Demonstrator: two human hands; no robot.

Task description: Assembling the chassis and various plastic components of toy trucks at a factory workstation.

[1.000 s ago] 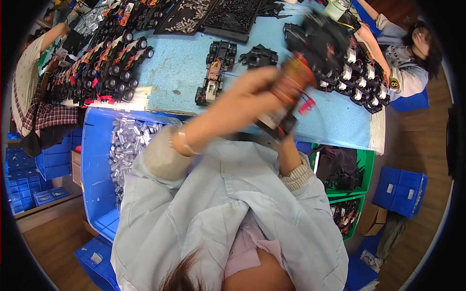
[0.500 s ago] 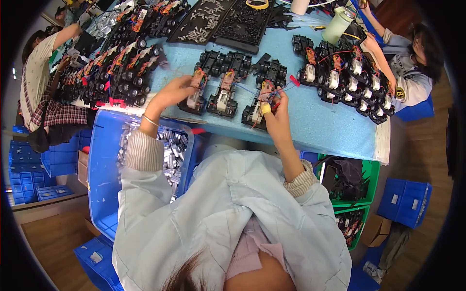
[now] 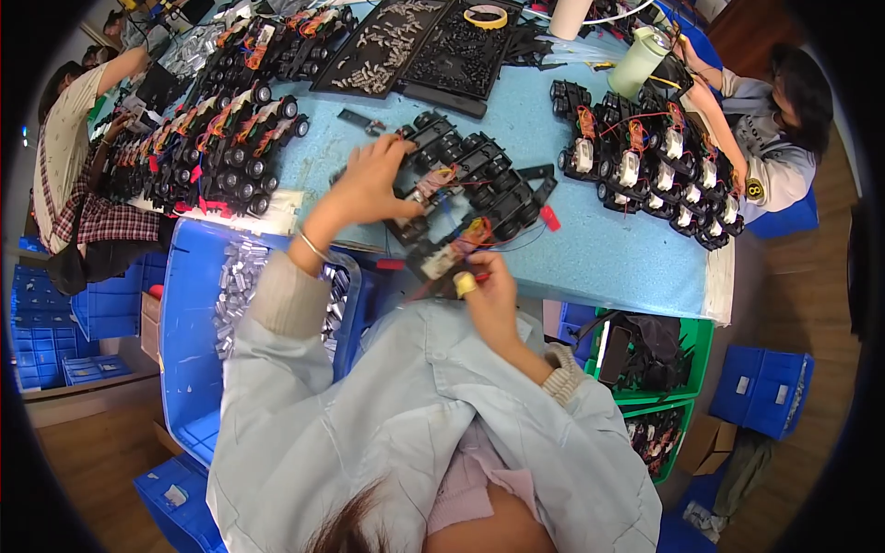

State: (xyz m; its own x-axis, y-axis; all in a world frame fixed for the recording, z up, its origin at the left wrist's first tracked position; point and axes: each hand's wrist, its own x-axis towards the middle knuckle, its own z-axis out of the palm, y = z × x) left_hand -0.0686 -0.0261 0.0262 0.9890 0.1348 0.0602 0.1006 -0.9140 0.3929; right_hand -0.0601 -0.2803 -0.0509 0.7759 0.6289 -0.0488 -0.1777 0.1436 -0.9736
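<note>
Several black toy car chassis point(image 3: 489, 170) with wheels, circuit boards and coloured wires lie slanted together at the blue table's near edge. My left hand point(image 3: 369, 184) reaches over their left side, thumb and fingers gripping one chassis point(image 3: 431, 184). At the nearest chassis point(image 3: 452, 256), which is blurred, my right hand point(image 3: 493, 300) has its fingers closed around a small red thing point(image 3: 481, 276) whose kind I cannot make out. Yellow tape point(image 3: 466, 284) wraps one of the right hand's digits. A red tab point(image 3: 550, 217) lies beside the chassis on the right.
More chassis stand in rows at the left point(image 3: 203, 138) and right point(image 3: 654, 157). Black trays point(image 3: 396, 46) of small parts lie at the back, near a green bottle point(image 3: 641, 60). A blue bin point(image 3: 194, 323) of metal parts is below left. Co-workers sit on both sides.
The chassis have swung from upright to slanted and closed up against one another. My left hand has moved right onto them; my right hand has come nearer and left.
</note>
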